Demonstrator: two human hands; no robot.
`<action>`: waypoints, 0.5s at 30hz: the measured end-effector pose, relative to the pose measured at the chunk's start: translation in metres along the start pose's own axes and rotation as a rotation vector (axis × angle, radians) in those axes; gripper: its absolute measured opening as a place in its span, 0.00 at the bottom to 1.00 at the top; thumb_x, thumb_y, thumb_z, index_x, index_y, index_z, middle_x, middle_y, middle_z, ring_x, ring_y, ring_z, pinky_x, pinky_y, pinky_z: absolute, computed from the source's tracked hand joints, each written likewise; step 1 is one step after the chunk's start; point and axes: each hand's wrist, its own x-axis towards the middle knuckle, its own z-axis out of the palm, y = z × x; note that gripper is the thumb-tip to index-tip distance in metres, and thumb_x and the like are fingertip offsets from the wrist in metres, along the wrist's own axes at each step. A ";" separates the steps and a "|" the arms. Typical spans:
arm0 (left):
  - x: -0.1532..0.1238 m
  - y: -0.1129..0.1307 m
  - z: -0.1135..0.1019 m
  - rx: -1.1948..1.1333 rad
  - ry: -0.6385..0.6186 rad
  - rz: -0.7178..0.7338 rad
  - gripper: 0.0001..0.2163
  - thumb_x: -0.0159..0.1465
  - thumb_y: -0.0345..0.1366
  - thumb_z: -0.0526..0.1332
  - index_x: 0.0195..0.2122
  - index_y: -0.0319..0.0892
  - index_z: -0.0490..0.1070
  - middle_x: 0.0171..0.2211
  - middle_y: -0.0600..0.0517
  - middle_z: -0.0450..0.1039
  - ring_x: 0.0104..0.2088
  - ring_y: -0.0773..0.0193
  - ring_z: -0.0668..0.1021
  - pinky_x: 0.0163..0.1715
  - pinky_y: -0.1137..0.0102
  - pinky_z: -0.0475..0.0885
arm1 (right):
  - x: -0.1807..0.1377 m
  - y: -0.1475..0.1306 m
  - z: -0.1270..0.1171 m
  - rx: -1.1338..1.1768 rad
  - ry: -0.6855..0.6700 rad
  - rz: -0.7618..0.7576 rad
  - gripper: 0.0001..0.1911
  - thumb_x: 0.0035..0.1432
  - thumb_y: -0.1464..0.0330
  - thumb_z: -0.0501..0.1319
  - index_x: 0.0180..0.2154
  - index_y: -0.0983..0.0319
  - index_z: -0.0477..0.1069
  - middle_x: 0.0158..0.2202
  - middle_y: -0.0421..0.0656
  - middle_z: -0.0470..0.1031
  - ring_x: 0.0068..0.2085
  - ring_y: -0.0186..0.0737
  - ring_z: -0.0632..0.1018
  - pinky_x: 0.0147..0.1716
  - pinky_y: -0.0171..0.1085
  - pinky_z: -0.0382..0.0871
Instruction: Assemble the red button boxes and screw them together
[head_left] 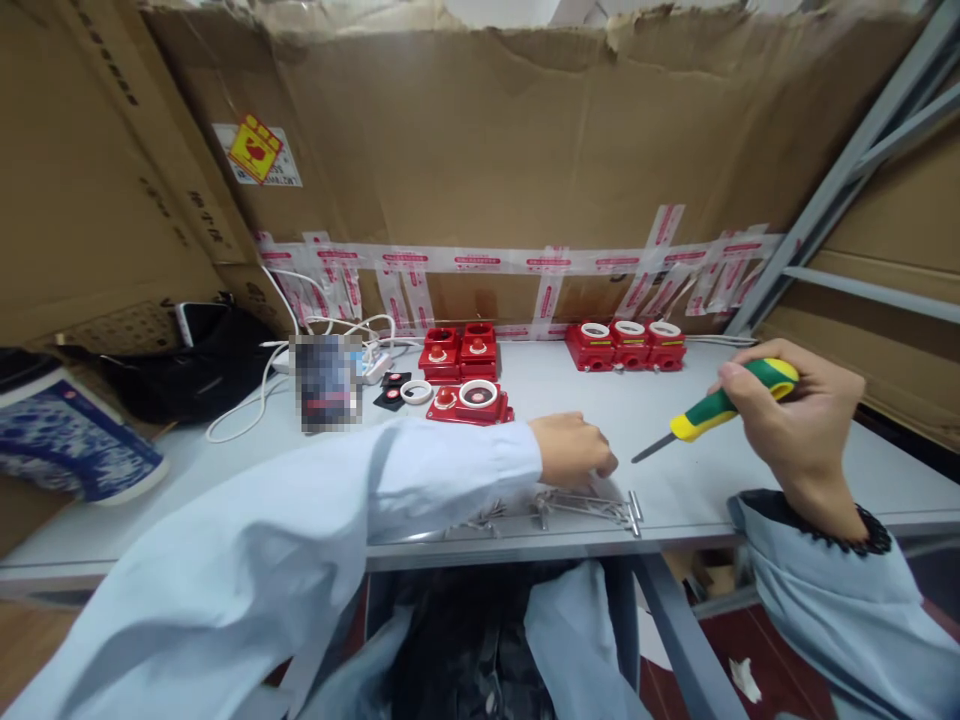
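My right hand is wrapped round the green and yellow handle of a screwdriver, whose metal shaft points down and left above the tabletop. My left hand reaches across to the middle of the table with its fingers curled and pressed together. Just below it lies a pile of thin metal rods, some with a crosspiece at the end. What the fingertips pinch, if anything, is hidden. Beyond my left forearm is a red housing with a white ring on it.
Two red housings stand at the back, beside a loose white ring. More red housings with white rings form a row at back right. White cables, a black bag and a blue-white cup are left. Cardboard walls the back.
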 end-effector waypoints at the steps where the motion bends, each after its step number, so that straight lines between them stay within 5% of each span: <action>1: 0.007 0.000 0.002 0.013 -0.019 0.010 0.07 0.60 0.32 0.63 0.41 0.42 0.75 0.41 0.47 0.78 0.42 0.56 0.78 0.38 0.65 0.66 | 0.000 0.002 -0.002 -0.007 0.000 0.007 0.06 0.48 0.67 0.62 0.22 0.60 0.69 0.18 0.38 0.67 0.20 0.35 0.66 0.21 0.36 0.58; 9: 0.013 -0.008 0.014 0.007 -0.045 0.034 0.04 0.60 0.29 0.60 0.32 0.41 0.74 0.36 0.47 0.78 0.37 0.59 0.79 0.35 0.68 0.67 | -0.006 0.005 -0.011 -0.034 0.030 0.046 0.07 0.47 0.67 0.63 0.22 0.61 0.69 0.17 0.38 0.67 0.19 0.35 0.67 0.20 0.36 0.58; 15: 0.001 -0.024 -0.023 -0.120 0.220 0.034 0.04 0.60 0.27 0.59 0.33 0.39 0.74 0.34 0.49 0.78 0.32 0.66 0.76 0.34 0.71 0.67 | -0.001 0.009 -0.012 -0.022 0.152 0.059 0.05 0.48 0.66 0.62 0.24 0.60 0.68 0.19 0.40 0.68 0.21 0.38 0.70 0.22 0.38 0.62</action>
